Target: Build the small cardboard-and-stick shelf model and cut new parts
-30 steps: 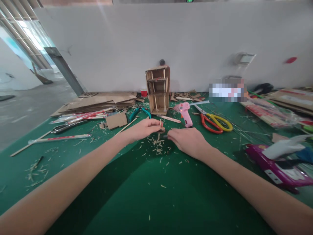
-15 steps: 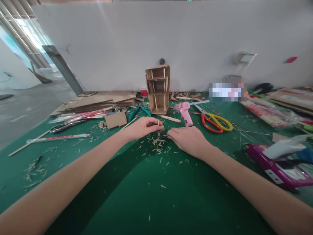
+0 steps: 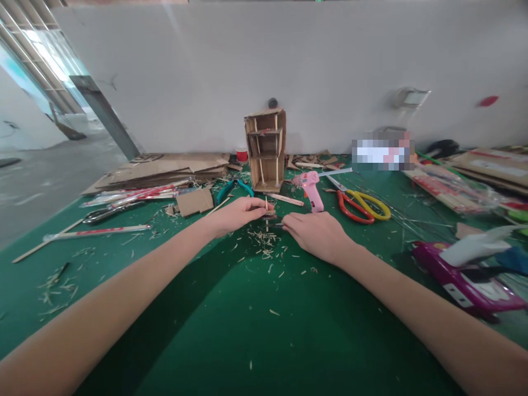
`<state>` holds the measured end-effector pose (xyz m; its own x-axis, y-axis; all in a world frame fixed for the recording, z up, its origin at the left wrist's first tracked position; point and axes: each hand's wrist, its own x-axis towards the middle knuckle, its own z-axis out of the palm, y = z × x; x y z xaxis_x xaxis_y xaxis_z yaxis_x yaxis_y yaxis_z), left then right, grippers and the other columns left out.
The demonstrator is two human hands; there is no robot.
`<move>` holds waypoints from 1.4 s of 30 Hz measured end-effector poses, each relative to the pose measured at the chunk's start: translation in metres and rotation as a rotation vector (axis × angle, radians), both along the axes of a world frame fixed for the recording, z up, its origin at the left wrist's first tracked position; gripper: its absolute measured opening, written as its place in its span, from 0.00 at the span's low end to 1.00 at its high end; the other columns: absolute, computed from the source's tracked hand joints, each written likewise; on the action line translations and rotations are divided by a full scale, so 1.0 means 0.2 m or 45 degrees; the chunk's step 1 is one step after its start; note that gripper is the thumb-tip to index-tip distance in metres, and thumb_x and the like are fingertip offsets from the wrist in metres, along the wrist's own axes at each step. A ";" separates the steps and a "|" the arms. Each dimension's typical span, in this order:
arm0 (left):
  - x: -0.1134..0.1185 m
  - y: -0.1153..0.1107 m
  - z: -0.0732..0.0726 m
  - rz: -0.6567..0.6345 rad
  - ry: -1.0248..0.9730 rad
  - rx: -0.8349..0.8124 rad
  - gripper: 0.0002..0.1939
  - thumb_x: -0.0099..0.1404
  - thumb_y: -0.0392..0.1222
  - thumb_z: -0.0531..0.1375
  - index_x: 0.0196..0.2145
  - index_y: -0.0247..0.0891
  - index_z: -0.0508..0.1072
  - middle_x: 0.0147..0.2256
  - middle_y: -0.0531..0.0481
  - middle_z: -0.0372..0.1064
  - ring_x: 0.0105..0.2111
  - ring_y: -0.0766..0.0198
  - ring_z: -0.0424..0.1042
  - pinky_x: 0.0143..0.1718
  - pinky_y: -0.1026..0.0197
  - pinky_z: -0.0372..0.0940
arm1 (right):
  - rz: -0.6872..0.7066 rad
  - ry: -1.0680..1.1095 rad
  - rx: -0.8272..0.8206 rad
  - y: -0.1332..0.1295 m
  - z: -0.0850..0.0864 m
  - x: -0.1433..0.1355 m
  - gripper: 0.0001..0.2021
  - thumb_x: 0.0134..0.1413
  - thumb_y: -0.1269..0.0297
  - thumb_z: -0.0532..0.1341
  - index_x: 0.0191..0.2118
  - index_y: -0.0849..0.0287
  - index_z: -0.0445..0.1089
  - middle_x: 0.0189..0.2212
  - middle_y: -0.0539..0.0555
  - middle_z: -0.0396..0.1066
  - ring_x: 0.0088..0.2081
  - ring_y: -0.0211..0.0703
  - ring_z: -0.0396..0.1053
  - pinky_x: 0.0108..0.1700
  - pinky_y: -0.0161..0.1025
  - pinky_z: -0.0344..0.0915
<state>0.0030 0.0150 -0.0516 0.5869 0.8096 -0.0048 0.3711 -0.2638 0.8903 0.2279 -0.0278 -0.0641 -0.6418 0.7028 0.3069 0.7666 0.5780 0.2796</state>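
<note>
My left hand (image 3: 241, 214) pinches a small piece with a thin wooden stick (image 3: 267, 224) standing through it, above the green table. Just right of it, my right hand (image 3: 315, 234) is closed, palm down, round a thin tool whose narrow tip (image 3: 278, 224) points at the stick. What the tool is cannot be made out, as my fingers cover most of it. Pale wood shavings (image 3: 267, 242) lie scattered below both hands. Behind them stands an upright cardboard box frame (image 3: 268, 151) with shelves and sticks inside.
Teal pliers (image 3: 235, 186) and a cardboard square (image 3: 195, 202) lie behind my left arm. A pink glue gun (image 3: 312, 191) and red-yellow scissors (image 3: 363, 206) lie beyond my right hand. A purple device (image 3: 462, 275) is at the right, stacked cardboard (image 3: 160, 168) at the back left.
My right hand and the thin tool have shifted very slightly against the stick. My left hand keeps its pinch, and the whole view has moved a little.
</note>
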 end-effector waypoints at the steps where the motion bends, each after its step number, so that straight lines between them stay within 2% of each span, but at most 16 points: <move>1: 0.00 0.00 0.00 -0.012 -0.017 -0.022 0.14 0.68 0.42 0.53 0.49 0.38 0.70 0.53 0.47 0.70 0.53 0.62 0.68 0.57 0.56 0.59 | 0.008 -0.002 -0.016 0.00 0.00 0.00 0.11 0.65 0.62 0.51 0.35 0.58 0.66 0.30 0.48 0.74 0.25 0.37 0.67 0.24 0.38 0.36; 4: 0.00 0.01 -0.02 -0.041 -0.034 -0.025 0.15 0.68 0.42 0.53 0.49 0.38 0.70 0.52 0.47 0.70 0.52 0.62 0.68 0.56 0.56 0.59 | -0.021 0.012 0.005 0.00 0.00 0.00 0.11 0.66 0.62 0.50 0.34 0.58 0.67 0.29 0.48 0.73 0.26 0.37 0.67 0.24 0.38 0.36; 7: 0.00 0.01 -0.03 0.014 -0.029 0.022 0.15 0.67 0.42 0.53 0.48 0.38 0.72 0.52 0.47 0.71 0.51 0.61 0.69 0.56 0.55 0.60 | -0.060 0.034 0.032 -0.01 0.00 0.00 0.11 0.66 0.63 0.50 0.35 0.58 0.67 0.28 0.49 0.73 0.25 0.37 0.67 0.24 0.38 0.36; 11: 0.02 -0.02 0.00 0.095 -0.034 -0.014 0.15 0.64 0.37 0.54 0.47 0.36 0.72 0.51 0.45 0.71 0.50 0.61 0.71 0.55 0.55 0.61 | 0.025 -0.009 -0.067 -0.01 0.00 -0.01 0.10 0.65 0.63 0.51 0.35 0.58 0.67 0.30 0.49 0.74 0.25 0.36 0.66 0.24 0.38 0.37; 14: 0.04 -0.03 0.02 0.120 -0.026 -0.035 0.15 0.63 0.35 0.53 0.46 0.35 0.72 0.50 0.44 0.72 0.49 0.61 0.71 0.55 0.56 0.61 | -0.005 0.008 0.002 -0.01 -0.01 -0.01 0.12 0.66 0.63 0.49 0.35 0.58 0.67 0.29 0.49 0.74 0.27 0.37 0.67 0.24 0.38 0.37; 17: 0.04 -0.03 0.01 0.119 -0.050 -0.007 0.13 0.64 0.38 0.54 0.45 0.36 0.73 0.49 0.45 0.72 0.49 0.61 0.71 0.55 0.55 0.61 | -0.055 0.028 0.064 -0.01 -0.01 -0.02 0.12 0.67 0.63 0.48 0.36 0.57 0.67 0.29 0.49 0.73 0.27 0.37 0.67 0.24 0.39 0.36; 21: 0.04 -0.02 -0.01 0.098 -0.112 -0.016 0.16 0.62 0.46 0.60 0.44 0.34 0.73 0.46 0.43 0.74 0.47 0.58 0.72 0.52 0.53 0.64 | 0.007 -0.046 -0.049 -0.02 0.00 -0.02 0.10 0.65 0.63 0.50 0.36 0.57 0.67 0.29 0.48 0.73 0.23 0.36 0.65 0.23 0.38 0.36; 24: 0.04 -0.02 -0.01 0.085 -0.122 -0.021 0.15 0.60 0.45 0.62 0.42 0.33 0.73 0.46 0.42 0.73 0.45 0.59 0.73 0.51 0.54 0.65 | 0.011 -0.055 -0.080 -0.03 0.00 -0.02 0.10 0.65 0.62 0.51 0.36 0.57 0.67 0.29 0.47 0.73 0.23 0.36 0.65 0.23 0.38 0.36; 29: 0.00 0.01 -0.03 -0.009 -0.167 -0.025 0.15 0.62 0.45 0.62 0.43 0.35 0.73 0.48 0.43 0.72 0.47 0.60 0.72 0.52 0.53 0.65 | -0.094 0.000 0.090 -0.02 -0.01 -0.03 0.14 0.67 0.62 0.47 0.35 0.57 0.67 0.27 0.49 0.73 0.25 0.38 0.67 0.23 0.39 0.35; 32: -0.01 0.01 -0.03 -0.056 -0.247 -0.072 0.22 0.62 0.43 0.62 0.53 0.36 0.67 0.49 0.41 0.71 0.50 0.58 0.71 0.54 0.52 0.64 | -0.024 -0.058 0.041 -0.03 0.00 -0.04 0.11 0.66 0.64 0.49 0.36 0.57 0.67 0.27 0.48 0.73 0.24 0.38 0.67 0.23 0.39 0.35; 35: 0.00 0.01 -0.04 -0.079 -0.311 -0.120 0.35 0.63 0.40 0.60 0.64 0.39 0.51 0.54 0.38 0.67 0.52 0.58 0.69 0.55 0.51 0.63 | 0.006 -0.104 -0.025 -0.03 0.01 -0.04 0.10 0.65 0.64 0.50 0.37 0.57 0.67 0.28 0.48 0.73 0.23 0.37 0.65 0.23 0.39 0.36; 37: 0.00 0.01 -0.05 -0.057 -0.290 -0.118 0.36 0.65 0.40 0.57 0.66 0.38 0.46 0.56 0.37 0.65 0.53 0.57 0.68 0.56 0.51 0.61 | -0.063 -0.076 0.007 -0.03 0.02 -0.04 0.12 0.66 0.63 0.48 0.37 0.57 0.67 0.27 0.50 0.73 0.23 0.37 0.66 0.23 0.39 0.36; 40: 0.00 0.02 -0.07 -0.026 -0.262 -0.086 0.32 0.67 0.41 0.55 0.65 0.37 0.48 0.56 0.37 0.65 0.56 0.57 0.66 0.58 0.51 0.59 | -0.143 -0.043 0.028 -0.02 0.02 -0.03 0.14 0.67 0.62 0.46 0.38 0.57 0.67 0.28 0.50 0.73 0.22 0.37 0.65 0.23 0.39 0.35; 42: 0.00 0.01 -0.07 -0.040 -0.270 -0.082 0.32 0.67 0.40 0.55 0.65 0.38 0.48 0.56 0.37 0.65 0.56 0.57 0.65 0.58 0.51 0.58 | -0.122 -0.064 -0.036 -0.02 0.02 -0.03 0.12 0.67 0.62 0.47 0.39 0.57 0.66 0.31 0.50 0.74 0.22 0.36 0.65 0.22 0.38 0.35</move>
